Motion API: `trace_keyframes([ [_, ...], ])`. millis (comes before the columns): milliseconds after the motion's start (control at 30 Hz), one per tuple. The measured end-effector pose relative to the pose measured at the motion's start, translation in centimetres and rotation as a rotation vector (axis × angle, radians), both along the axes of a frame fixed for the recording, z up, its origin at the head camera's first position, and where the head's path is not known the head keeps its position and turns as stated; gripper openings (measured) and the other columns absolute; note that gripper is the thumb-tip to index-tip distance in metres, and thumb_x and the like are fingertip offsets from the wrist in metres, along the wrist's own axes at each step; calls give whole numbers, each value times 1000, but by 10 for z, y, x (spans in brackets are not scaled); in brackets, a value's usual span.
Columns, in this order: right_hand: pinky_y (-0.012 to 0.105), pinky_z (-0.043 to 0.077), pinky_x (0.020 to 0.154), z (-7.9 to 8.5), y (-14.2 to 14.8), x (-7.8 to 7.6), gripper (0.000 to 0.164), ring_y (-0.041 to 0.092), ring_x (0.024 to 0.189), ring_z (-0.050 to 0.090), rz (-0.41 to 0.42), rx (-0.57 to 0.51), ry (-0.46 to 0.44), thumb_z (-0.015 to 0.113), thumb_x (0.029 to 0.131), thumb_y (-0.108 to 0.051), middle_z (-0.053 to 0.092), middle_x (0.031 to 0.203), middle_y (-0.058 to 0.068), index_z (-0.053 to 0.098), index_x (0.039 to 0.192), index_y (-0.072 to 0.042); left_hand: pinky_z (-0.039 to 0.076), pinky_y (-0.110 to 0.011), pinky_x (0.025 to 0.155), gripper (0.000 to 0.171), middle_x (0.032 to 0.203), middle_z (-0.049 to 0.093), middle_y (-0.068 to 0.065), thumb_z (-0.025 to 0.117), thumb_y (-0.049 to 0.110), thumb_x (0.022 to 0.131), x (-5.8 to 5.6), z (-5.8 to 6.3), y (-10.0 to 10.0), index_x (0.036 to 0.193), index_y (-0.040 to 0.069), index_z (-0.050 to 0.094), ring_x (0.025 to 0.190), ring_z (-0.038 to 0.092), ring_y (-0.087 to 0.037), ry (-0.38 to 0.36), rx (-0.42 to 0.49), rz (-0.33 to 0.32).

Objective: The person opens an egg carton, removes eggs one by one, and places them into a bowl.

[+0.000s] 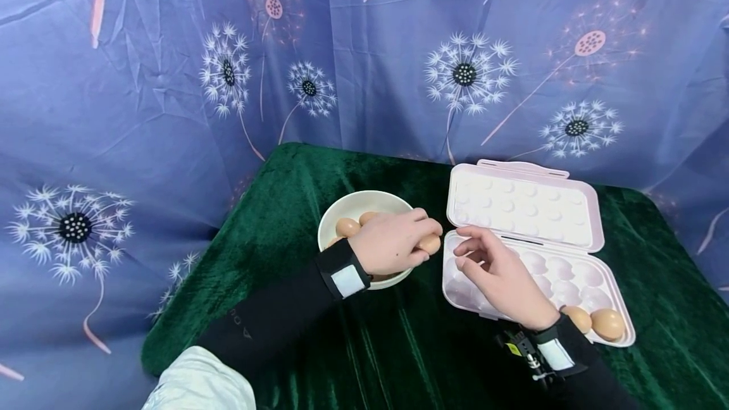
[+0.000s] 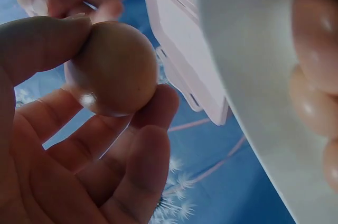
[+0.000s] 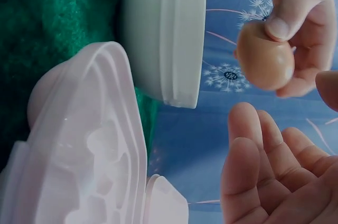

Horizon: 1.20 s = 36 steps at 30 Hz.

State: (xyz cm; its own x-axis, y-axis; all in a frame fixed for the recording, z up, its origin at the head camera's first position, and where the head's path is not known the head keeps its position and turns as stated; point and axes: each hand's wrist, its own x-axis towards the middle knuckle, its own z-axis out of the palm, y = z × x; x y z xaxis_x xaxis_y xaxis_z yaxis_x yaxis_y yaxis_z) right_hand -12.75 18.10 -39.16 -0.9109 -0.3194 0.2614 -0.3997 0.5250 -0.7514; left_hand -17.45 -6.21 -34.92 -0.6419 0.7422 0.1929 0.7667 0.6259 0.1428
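My left hand (image 1: pixel 393 242) pinches a brown egg (image 2: pixel 116 68) between thumb and fingers, over the right rim of a white bowl (image 1: pixel 364 197). More brown eggs (image 1: pixel 347 227) lie in that bowl, partly covered by the hand. Facing it, my right hand (image 1: pixel 504 277) hovers above the pink egg carton (image 1: pixel 455 299), fingers loosely bent and holding nothing. A small gap parts the egg from the right fingers (image 3: pixel 245 129) in the right wrist view. Two eggs (image 1: pixel 607 324) sit in the carton's near right corner, one partly hidden by the right wrist.
The carton's lid (image 1: pixel 524 204) lies folded back behind its base. Dark green velvet cloth (image 1: pixel 364 347) covers the table. Blue curtains (image 1: pixel 387 81) with dandelion prints hang close behind and at the left.
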Motion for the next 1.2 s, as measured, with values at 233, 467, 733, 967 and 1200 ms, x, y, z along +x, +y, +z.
trace_keyframes([
  [233, 26, 51, 72, -4, 4, 0, 41, 14, 88, 66, -7, 0, -2, 62, 100, -13, 68, 107, 7, 52, 139, -14, 46, -26, 63, 22, 101, 56, 9, 65, 24, 98, -15, -6, -10, 119, 25, 66, 77, 53, -7, -60, -18, 67],
  [467, 26, 51, 70, -5, 6, 0, 39, 15, 85, 66, -9, 1, 10, 63, 99, -11, 68, 104, 1, 53, 137, -12, 49, -32, 71, 31, 107, 57, 8, 69, 26, 93, -29, -9, -16, 124, 25, 65, 82, 56, -10, -102, -83, 113],
  [733, 25, 50, 70, -9, 8, -2, 38, 14, 84, 65, -12, -1, 18, 64, 98, -9, 69, 104, 3, 55, 134, -13, 48, -28, 68, 5, 89, 59, 6, 62, 21, 99, -37, -15, -25, 99, 18, 66, 75, 57, -10, -304, 52, 183],
  [967, 26, 50, 70, -11, 9, -2, 36, 13, 83, 64, -8, 12, 19, 64, 98, -9, 69, 103, 5, 56, 133, -12, 46, -26, 58, 12, 80, 60, 3, 56, 12, 100, -40, -21, -29, 91, 13, 62, 65, 56, -10, -436, 70, 256],
  [1200, 26, 50, 70, -13, 9, -3, 36, 12, 83, 63, -4, 21, 24, 64, 98, -10, 69, 104, 7, 57, 133, -14, 36, -26, 51, 11, 76, 60, 1, 55, 11, 99, -41, -23, -29, 91, 9, 62, 58, 46, -13, -575, 113, 325],
])
